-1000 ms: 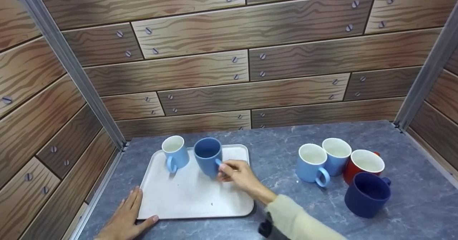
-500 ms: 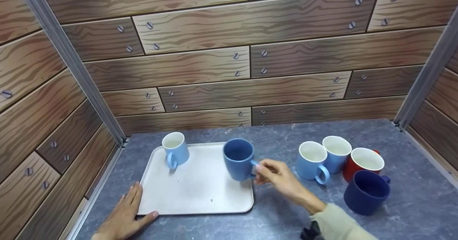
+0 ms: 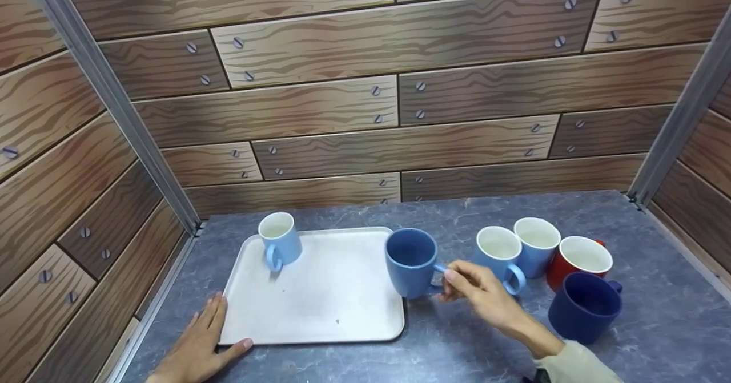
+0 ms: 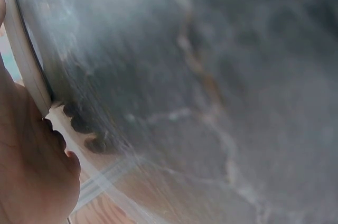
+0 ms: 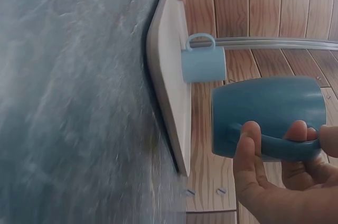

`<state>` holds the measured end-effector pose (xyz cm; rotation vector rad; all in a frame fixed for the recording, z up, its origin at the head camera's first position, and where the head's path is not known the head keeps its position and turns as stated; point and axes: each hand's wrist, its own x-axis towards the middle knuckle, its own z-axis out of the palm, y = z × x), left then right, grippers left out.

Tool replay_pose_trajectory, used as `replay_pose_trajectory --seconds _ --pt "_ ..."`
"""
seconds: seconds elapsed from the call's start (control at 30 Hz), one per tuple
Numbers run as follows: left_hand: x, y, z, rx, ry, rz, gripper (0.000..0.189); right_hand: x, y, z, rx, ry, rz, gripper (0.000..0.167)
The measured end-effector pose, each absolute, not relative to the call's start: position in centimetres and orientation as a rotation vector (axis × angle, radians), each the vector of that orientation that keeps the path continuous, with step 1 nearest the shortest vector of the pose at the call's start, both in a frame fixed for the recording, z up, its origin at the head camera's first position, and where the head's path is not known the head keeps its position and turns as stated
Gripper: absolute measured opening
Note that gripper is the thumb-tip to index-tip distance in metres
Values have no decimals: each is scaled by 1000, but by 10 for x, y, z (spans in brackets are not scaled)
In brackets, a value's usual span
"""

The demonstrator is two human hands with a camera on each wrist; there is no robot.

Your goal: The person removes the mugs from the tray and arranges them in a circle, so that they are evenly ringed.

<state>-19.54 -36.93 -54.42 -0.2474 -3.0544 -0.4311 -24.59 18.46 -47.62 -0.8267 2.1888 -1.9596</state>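
A medium-blue mug [image 3: 410, 264] hangs upright in the air over the right edge of the white tray [image 3: 320, 314]. My right hand [image 3: 485, 294] pinches it by the handle; the right wrist view shows the fingers [image 5: 247, 150] curled round that handle and the mug [image 5: 269, 108] raised above the table. On the tray's back left corner stands a light blue mug [image 3: 281, 239] with a white inside. My left hand [image 3: 194, 343] lies at the tray's front left corner, its fingers straight along the left edge and its thumb along the front edge.
Right of the tray stand two light blue mugs [image 3: 497, 252] [image 3: 537, 249], a red mug [image 3: 579, 264] and a dark navy mug [image 3: 586, 307], close together on the grey marbled table [image 3: 457, 349]. Wood-patterned walls [image 3: 342, 103] enclose the back and both sides.
The medium-blue mug has moved right with my right hand, from above the middle of the tray to its right edge. My left hand and the other mugs have stayed put.
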Motion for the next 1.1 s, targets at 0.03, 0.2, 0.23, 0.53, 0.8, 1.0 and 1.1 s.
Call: replay_pose_trajectory --seconds 0.03,0.2,0.23,0.53,0.8,1.0,1.1 --pt "-195 -369 -544 -247 -3056 -432 113 -244 187 -477 -837 2197 -1959 33" --pt "-194 -368 -544 -245 -3050 -440 113 -238 201 -484 -897 2227 -1976 29" --pt "-194 -368 -544 -246 -3049 -441 113 -237 203 -485 -908 2233 -1983 28" --pt "-193 -368 -544 -250 -3038 -433 112 -229 230 -495 -911 2275 -1987 26" --pt "-193 -369 -544 -254 -3039 -434 112 -219 252 -502 -858 2368 -1916 25" --pt "-194 -368 -544 -243 -3064 -434 113 -215 262 -506 -788 2371 -1913 27" --pt "-194 -369 -542 -234 -3079 -441 114 -213 267 -509 -730 2379 -1904 28"
